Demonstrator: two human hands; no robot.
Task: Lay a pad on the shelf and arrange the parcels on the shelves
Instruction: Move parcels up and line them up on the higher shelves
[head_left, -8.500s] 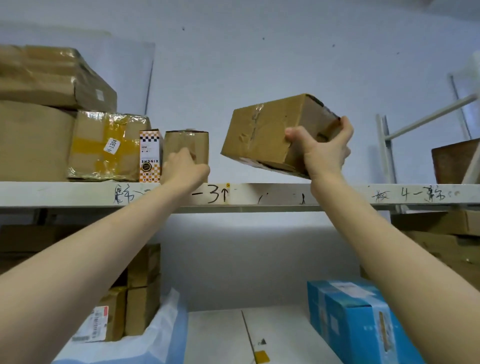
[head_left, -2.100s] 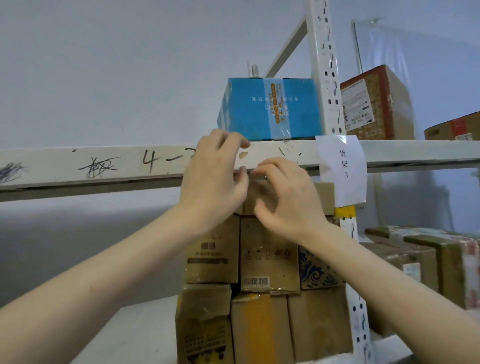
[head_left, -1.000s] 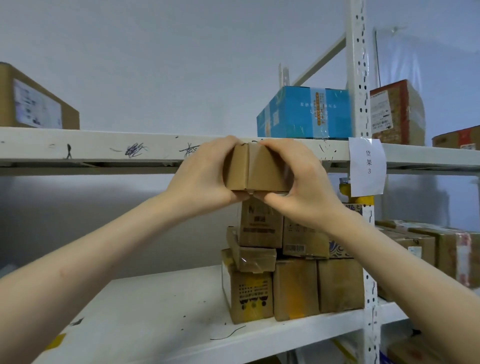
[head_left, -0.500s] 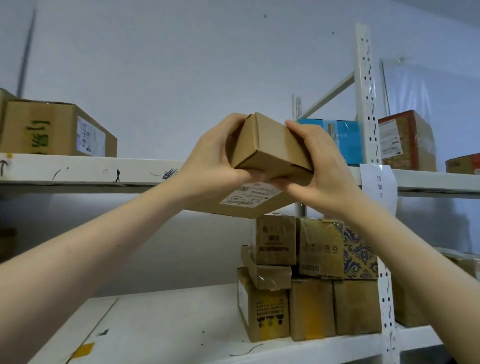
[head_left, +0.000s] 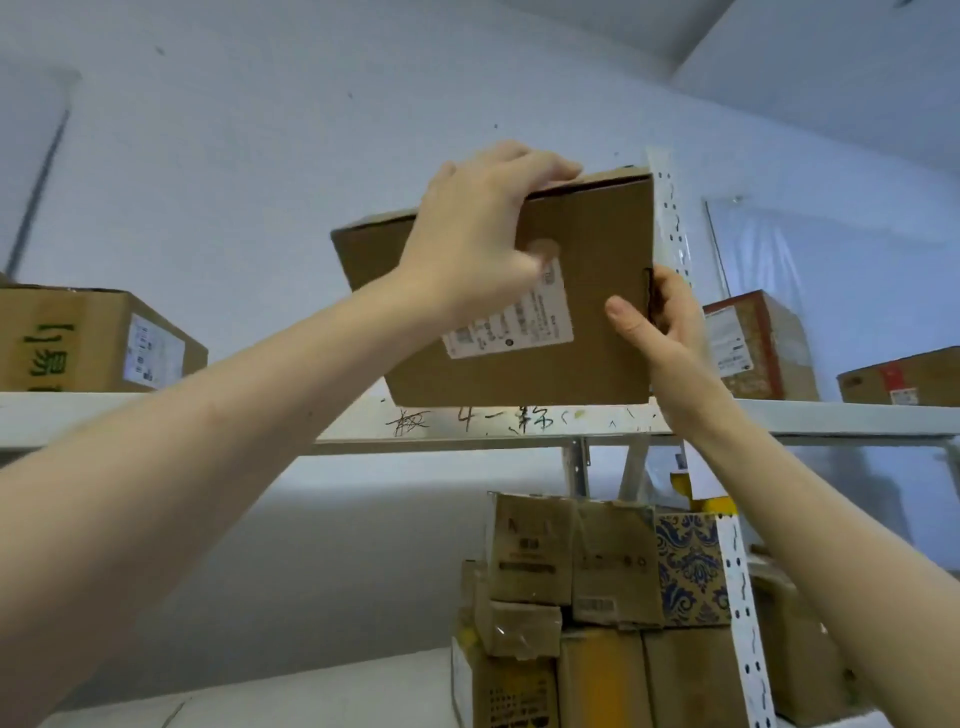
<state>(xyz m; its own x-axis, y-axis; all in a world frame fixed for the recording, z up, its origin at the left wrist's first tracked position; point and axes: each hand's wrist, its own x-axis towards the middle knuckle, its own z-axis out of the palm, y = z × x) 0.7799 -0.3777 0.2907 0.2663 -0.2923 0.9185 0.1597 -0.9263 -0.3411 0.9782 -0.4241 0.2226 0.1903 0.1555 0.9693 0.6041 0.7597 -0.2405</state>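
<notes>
A brown cardboard parcel (head_left: 597, 312) with a white label stands on edge at the front of the upper shelf (head_left: 156, 415), its labelled face turned to me. My left hand (head_left: 478, 228) grips its top left, fingers over the upper edge. Along the parcel's right side, my right hand (head_left: 654, 322) holds it with the thumb on the front face. A stack of several brown parcels (head_left: 571, 597) sits on the lower shelf beneath.
A large carton with green print (head_left: 93, 338) rests on the upper shelf at left. A perforated white upright (head_left: 670, 218) rises just right of the held parcel. Beyond it stand a red-edged box (head_left: 753, 343) and another carton (head_left: 904, 376).
Both hands lifted the parcel from chest height up to the upper shelf and turned it so that its labelled face points at me. The view tilted upward.
</notes>
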